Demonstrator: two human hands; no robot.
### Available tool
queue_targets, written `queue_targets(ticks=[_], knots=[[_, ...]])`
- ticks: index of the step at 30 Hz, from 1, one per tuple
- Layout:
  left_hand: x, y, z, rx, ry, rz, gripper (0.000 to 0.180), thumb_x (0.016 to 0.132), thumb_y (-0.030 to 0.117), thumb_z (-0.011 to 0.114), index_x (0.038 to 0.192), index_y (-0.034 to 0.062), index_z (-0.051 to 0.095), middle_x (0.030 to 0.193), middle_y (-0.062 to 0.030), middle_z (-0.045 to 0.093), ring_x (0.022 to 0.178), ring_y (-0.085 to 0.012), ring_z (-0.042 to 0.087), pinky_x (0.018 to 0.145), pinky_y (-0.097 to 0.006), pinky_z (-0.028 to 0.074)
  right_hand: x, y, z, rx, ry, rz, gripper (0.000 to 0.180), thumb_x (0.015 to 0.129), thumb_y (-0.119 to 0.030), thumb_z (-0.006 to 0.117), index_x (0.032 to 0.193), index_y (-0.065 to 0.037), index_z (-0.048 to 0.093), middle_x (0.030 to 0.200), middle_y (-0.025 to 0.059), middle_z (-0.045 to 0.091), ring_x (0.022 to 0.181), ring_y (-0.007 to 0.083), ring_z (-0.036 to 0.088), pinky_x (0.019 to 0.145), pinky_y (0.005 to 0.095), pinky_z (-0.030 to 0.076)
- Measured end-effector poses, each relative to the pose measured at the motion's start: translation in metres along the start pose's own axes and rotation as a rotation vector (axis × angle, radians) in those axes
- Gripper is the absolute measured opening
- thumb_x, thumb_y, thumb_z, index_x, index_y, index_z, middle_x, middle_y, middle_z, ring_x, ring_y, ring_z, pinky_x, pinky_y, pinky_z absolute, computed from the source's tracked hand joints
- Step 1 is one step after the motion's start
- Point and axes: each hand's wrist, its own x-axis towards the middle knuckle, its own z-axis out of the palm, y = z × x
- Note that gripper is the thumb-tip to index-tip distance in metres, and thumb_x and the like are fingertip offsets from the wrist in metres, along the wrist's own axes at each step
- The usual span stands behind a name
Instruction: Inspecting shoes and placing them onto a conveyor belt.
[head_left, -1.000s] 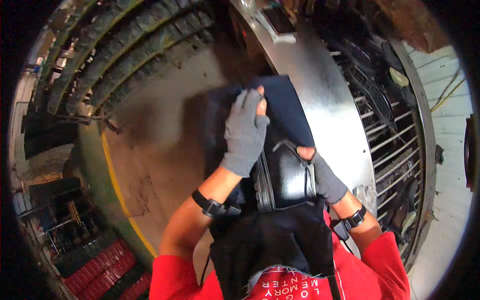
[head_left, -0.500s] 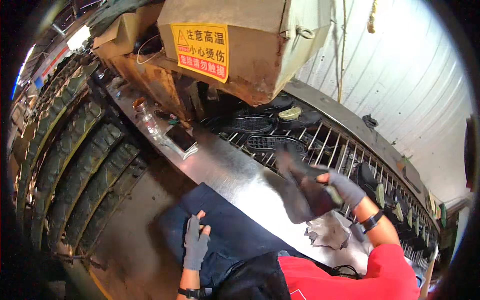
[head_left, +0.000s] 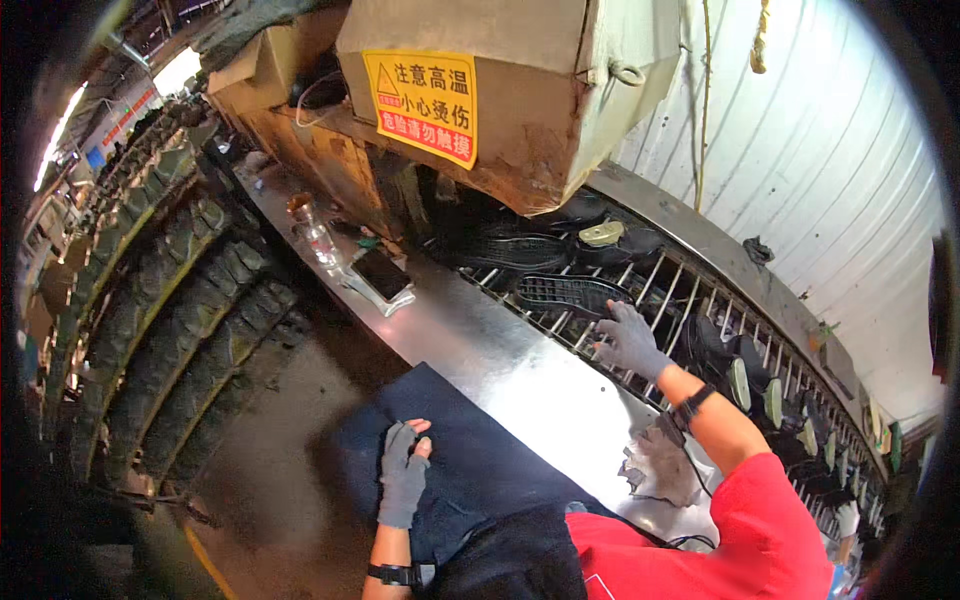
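My right hand (head_left: 632, 342), in a grey fingerless glove, reaches over the metal rod rack (head_left: 668, 300) with its fingers apart and nothing held. Its fingertips are close to the near end of a black shoe sole (head_left: 565, 293) lying on the rods; whether they touch cannot be made out. Just right of the hand, a dark shoe with a pale green sole patch (head_left: 738, 385) stands on the rack beside other shoes. My left hand (head_left: 403, 480), gloved alike, rests on the dark cloth over my lap, fingers loosely bent and apart, holding nothing.
A rusty machine hood (head_left: 520, 110) with a yellow warning label overhangs the rack. On the metal ledge (head_left: 450, 320) are a phone (head_left: 380, 272), a glass jar (head_left: 318, 240) and a crumpled brown scrap (head_left: 665, 465). Loaded shelves (head_left: 190, 340) stand left. Another person's gloved hand (head_left: 848, 518) shows at lower right.
My right hand has let go of the dark shoe, which now stands on the rack, and has moved left and up toward the black sole. My left hand stays on my lap. The view shifted slightly.
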Motion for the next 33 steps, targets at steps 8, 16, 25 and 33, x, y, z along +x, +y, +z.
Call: queue_targets(ticks=[8,16,25,33], knots=[[-0.010,0.066,0.006,-0.086,-0.118,-0.237,0.055,0.095,0.015,0.078,0.145,0.0034,0.059,0.142,-0.0127,0.064,0.121,-0.0196,0.065,0.102,-0.034,0.054,0.027,-0.127,-0.135,0.381,-0.146,-0.191,0.049,0.074,-0.009,0.080,0.119,-0.008,0.060,0.115,0.0131,0.061,0.114,0.0310,0.058,0.099,0.0424,0.047],[0.012,0.130,0.030,0.074,-0.167,0.180,0.082,0.083,0.029,0.083,0.155,0.0081,0.047,0.138,-0.0230,0.060,0.135,-0.0350,0.058,0.111,-0.046,0.048,0.078,-0.181,-0.171,1.705,-0.595,0.240,0.046,0.101,-0.047,0.066,0.119,-0.004,0.067,0.098,0.0019,0.067,0.089,0.0175,0.066,0.082,0.0352,0.056],[-0.090,-0.135,0.070,-0.391,-0.155,-0.286,0.044,0.108,0.029,0.051,0.144,0.0038,0.056,0.137,-0.0105,0.058,0.127,-0.0196,0.053,0.111,-0.035,0.042,0.215,0.156,0.001,-0.025,0.254,-0.136,0.092,0.067,-0.024,0.088,0.150,-0.003,0.051,0.145,0.0226,0.054,0.137,0.0473,0.047,0.115,0.0516,0.042],[-0.093,-0.180,0.077,-0.202,-0.429,-0.223,0.055,0.113,0.016,0.026,0.167,0.0075,0.028,0.174,-0.0065,0.027,0.159,-0.0209,0.026,0.133,-0.041,0.020,0.121,0.080,-0.023,-0.287,0.023,-0.153,0.040,0.080,-0.015,0.074,0.117,-0.004,0.063,0.113,0.0253,0.062,0.117,0.0434,0.056,0.103,0.0557,0.047]])
